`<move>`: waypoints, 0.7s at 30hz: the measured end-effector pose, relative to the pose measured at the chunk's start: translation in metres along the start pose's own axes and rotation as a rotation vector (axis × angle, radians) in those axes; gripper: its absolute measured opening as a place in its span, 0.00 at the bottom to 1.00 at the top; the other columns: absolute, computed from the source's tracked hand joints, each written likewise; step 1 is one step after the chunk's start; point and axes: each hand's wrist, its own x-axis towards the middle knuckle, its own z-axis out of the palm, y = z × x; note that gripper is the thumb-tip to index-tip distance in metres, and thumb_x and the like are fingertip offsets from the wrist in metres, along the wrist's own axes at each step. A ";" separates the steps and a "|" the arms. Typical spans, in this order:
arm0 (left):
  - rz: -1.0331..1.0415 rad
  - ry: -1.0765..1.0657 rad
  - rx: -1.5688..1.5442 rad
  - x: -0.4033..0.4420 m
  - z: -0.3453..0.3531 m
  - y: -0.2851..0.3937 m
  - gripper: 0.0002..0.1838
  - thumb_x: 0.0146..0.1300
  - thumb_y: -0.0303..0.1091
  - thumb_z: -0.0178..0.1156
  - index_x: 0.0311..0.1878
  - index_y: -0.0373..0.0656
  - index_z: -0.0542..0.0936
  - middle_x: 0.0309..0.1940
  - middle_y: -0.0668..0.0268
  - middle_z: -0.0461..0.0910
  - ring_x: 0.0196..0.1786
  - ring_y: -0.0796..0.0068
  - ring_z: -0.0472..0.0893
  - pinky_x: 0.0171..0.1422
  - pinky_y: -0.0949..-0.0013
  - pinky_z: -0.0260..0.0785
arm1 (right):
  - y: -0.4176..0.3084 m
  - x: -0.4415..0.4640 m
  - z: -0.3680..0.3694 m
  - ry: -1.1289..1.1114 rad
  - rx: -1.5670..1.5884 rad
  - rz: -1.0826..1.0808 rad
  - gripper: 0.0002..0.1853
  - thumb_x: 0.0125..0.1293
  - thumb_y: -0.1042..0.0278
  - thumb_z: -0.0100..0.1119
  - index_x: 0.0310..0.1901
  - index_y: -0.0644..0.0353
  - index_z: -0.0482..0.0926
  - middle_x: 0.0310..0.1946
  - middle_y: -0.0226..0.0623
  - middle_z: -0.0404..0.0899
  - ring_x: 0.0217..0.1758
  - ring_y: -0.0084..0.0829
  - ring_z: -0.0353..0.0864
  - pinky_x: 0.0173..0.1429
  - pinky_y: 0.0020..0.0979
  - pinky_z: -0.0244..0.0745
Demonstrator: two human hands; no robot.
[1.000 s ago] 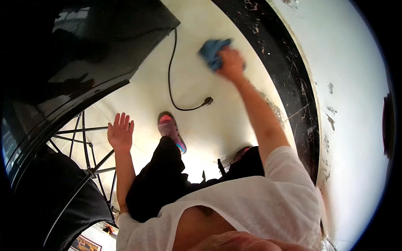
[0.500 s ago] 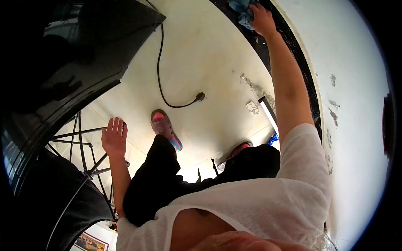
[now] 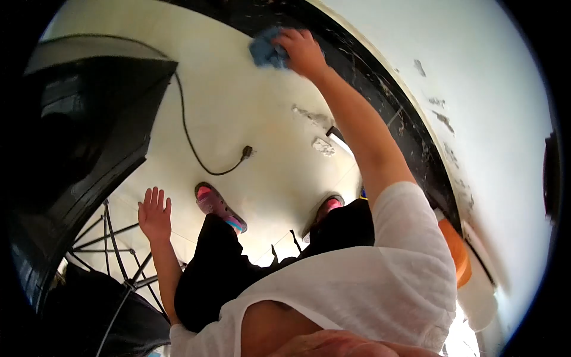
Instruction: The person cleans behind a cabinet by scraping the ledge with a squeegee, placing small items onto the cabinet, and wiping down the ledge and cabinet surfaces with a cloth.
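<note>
A blue cloth [image 3: 267, 50] is bunched under my right hand [image 3: 302, 52], whose fingers curl over its right side. The cloth lies where the pale floor [image 3: 238, 101] meets the black marbled skirting [image 3: 351, 53]. My left hand [image 3: 154, 215] hangs in the air at the left, fingers spread and holding nothing, near the thin black metal legs [image 3: 128, 279] of a folding frame. A black cable with a plug [image 3: 247, 152] lies curved on the floor between my two hands.
A glossy black cabinet [image 3: 89, 131] fills the left side. White crumbled debris [image 3: 323, 146] and a grey stain lie near the skirting. My sandalled foot [image 3: 217, 205] is on the floor. The white wall [image 3: 476, 77] has peeling patches, and an orange object [image 3: 455, 253] stands by it.
My right hand with the cloth went from the floor up onto the skirting, then came back left to its edge. The view has shifted, revealing the orange object. My left hand stays open.
</note>
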 end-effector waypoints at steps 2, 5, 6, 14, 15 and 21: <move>-0.036 -0.024 0.030 0.002 -0.007 -0.002 0.27 0.62 0.51 0.43 0.58 0.44 0.64 0.57 0.64 0.64 0.61 0.66 0.61 0.62 0.58 0.53 | 0.023 0.011 0.009 0.121 -0.177 0.091 0.23 0.54 0.73 0.49 0.52 0.37 0.71 0.56 0.30 0.65 0.56 0.43 0.64 0.53 0.45 0.66; -0.049 0.041 0.106 0.008 -0.014 0.001 0.28 0.62 0.51 0.43 0.60 0.44 0.62 0.59 0.62 0.61 0.63 0.66 0.57 0.64 0.57 0.49 | 0.058 -0.010 0.006 -0.065 -0.240 0.341 0.23 0.58 0.70 0.46 0.55 0.34 0.67 0.57 0.30 0.64 0.55 0.45 0.65 0.51 0.44 0.69; -0.064 0.021 0.128 0.006 -0.007 0.003 0.28 0.62 0.51 0.43 0.60 0.44 0.62 0.59 0.62 0.61 0.63 0.66 0.57 0.64 0.57 0.49 | 0.065 -0.026 -0.001 -0.041 -0.222 0.344 0.23 0.57 0.70 0.46 0.55 0.34 0.67 0.57 0.31 0.64 0.55 0.44 0.65 0.50 0.43 0.70; -0.032 0.088 0.450 0.010 0.020 0.001 0.28 0.62 0.52 0.43 0.60 0.44 0.62 0.59 0.64 0.61 0.63 0.67 0.58 0.65 0.57 0.49 | 0.129 -0.200 -0.067 -0.151 -0.161 0.595 0.27 0.52 0.73 0.47 0.56 0.37 0.65 0.56 0.33 0.64 0.57 0.46 0.63 0.55 0.40 0.67; -0.054 0.093 0.469 0.015 0.027 -0.002 0.29 0.62 0.52 0.43 0.61 0.44 0.59 0.61 0.64 0.58 0.64 0.66 0.56 0.65 0.57 0.48 | 0.143 -0.227 -0.062 -0.145 -0.196 0.655 0.35 0.43 0.74 0.58 0.57 0.40 0.64 0.57 0.34 0.62 0.57 0.46 0.63 0.58 0.39 0.64; -0.083 -0.041 0.616 0.033 0.058 -0.007 0.27 0.62 0.50 0.44 0.60 0.44 0.62 0.59 0.65 0.61 0.63 0.67 0.58 0.63 0.57 0.51 | 0.189 -0.365 -0.093 -0.061 -0.082 0.985 0.31 0.41 0.67 0.59 0.53 0.58 0.68 0.47 0.48 0.71 0.47 0.46 0.72 0.50 0.37 0.68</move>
